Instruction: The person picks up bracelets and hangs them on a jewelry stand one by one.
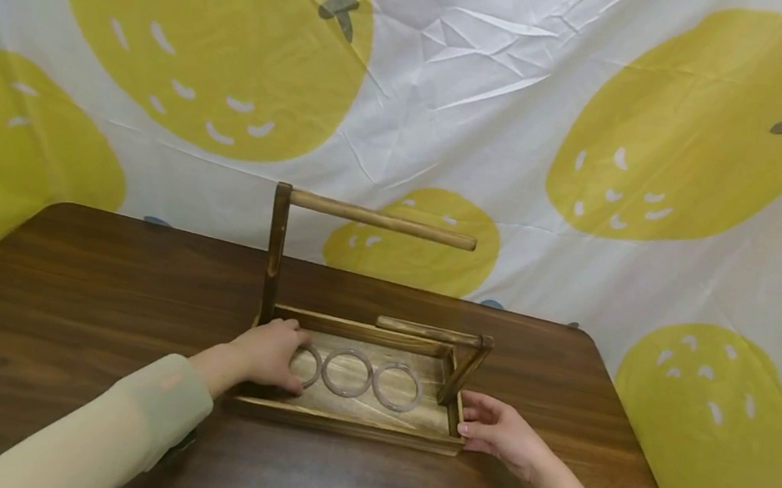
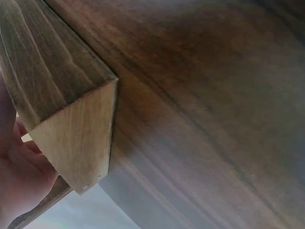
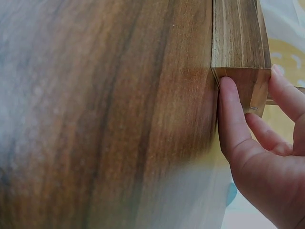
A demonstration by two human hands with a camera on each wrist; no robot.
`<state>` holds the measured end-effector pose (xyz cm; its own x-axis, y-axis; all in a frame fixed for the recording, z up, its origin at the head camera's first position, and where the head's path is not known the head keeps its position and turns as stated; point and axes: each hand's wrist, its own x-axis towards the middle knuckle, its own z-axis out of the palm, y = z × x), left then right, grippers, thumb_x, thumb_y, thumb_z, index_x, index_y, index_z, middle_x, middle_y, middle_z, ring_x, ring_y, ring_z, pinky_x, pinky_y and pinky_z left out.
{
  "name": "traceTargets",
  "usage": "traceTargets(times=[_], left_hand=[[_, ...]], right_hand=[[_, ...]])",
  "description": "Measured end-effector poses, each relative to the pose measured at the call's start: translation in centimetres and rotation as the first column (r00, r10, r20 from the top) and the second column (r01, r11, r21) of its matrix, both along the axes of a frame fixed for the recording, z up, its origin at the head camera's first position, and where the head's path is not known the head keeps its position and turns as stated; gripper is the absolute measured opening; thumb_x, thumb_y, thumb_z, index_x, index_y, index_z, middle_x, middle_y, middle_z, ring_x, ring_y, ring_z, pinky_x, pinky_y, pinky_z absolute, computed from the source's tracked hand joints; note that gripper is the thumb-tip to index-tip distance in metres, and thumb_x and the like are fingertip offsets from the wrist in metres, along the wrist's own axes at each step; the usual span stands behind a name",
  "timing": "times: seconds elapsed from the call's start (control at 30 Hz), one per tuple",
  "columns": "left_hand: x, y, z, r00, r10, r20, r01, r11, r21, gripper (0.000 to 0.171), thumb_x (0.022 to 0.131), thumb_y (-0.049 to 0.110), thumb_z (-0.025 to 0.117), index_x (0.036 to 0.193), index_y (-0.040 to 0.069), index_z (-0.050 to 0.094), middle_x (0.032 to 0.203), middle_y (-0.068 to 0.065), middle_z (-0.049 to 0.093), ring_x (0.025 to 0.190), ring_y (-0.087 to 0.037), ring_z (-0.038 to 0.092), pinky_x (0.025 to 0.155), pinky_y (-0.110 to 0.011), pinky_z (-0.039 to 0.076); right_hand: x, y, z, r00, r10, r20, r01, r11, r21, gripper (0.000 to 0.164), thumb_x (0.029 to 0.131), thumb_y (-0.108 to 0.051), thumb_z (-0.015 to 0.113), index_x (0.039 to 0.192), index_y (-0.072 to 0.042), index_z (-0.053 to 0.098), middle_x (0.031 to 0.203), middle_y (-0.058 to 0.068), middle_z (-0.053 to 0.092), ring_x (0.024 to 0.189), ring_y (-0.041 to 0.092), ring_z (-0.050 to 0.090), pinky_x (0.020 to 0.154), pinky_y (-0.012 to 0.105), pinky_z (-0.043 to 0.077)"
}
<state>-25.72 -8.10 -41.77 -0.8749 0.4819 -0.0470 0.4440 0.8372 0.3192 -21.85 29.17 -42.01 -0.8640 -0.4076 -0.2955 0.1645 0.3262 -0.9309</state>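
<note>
A wooden bangle stand [image 1: 348,428] rests on the table, with a shallow tray and two arms on uprights. Inside the tray three pale, translucent bangles lie in a row: a left one [image 1: 319,370], a middle one [image 1: 344,396] and a right one [image 1: 393,407]. My left hand [image 1: 268,354] reaches over the tray's left end, thumb and finger at the left bangle, covering its left side; whether they pinch it is hidden. Against the tray's right end [image 3: 240,88], my right hand [image 1: 502,439] presses its fingers, with one fingertip at an edge.
The tall upright [image 1: 274,252] at the left carries a long bar [image 1: 383,219] above the tray. A shorter upright [image 1: 466,371] on the right carries a lower bar [image 1: 424,330]. Behind the brown table [image 1: 88,291] hangs a lemon-patterned cloth [image 1: 453,135].
</note>
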Motion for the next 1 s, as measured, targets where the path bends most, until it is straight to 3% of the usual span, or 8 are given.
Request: traceTargets(times=[0.37,0.7,1.0], left_hand=[[-0.1,0.55,0.21,0.999,0.01,-0.039,-0.011,0.999,-0.042,0.066,0.061,0.037,0.078,0.113,0.001,0.06,0.105,-0.017,0.056,0.098,-0.034,0.053,0.082,-0.043,0.05],[-0.25,0.1,0.12,0.999,0.029,-0.043,-0.03,0.999,-0.015,0.065,0.062,0.039,0.076,0.114,0.004,0.058,0.107,-0.014,0.054,0.099,-0.031,0.053,0.082,-0.044,0.05],[-0.21,-0.29,0.32,0.998,0.032,-0.056,-0.031,0.999,0.021,0.064,0.061,0.038,0.075,0.113,0.005,0.059,0.106,-0.014,0.055,0.098,-0.03,0.053,0.082,-0.043,0.05]], right_hand=[[-0.1,-0.02,-0.11,1.0,0.0,0.011,0.0,1.0,0.002,0.075,0.089,-0.01,0.062,0.142,0.016,0.015,0.13,0.038,0.038,0.094,0.01,0.059,0.081,0.03,0.054],[-0.07,0.05,0.02,1.0,0.003,0.01,-0.003,1.0,0.005,0.075,0.089,-0.01,0.062,0.141,0.017,0.015,0.128,0.036,0.042,0.094,0.01,0.059,0.082,0.032,0.054],[-0.07,0.02,0.2,1.0,0.018,0.022,-0.019,1.0,0.025,0.075,0.09,-0.013,0.061,0.143,0.015,0.014,0.133,0.04,0.035,0.099,0.012,0.058,0.085,0.034,0.053]])
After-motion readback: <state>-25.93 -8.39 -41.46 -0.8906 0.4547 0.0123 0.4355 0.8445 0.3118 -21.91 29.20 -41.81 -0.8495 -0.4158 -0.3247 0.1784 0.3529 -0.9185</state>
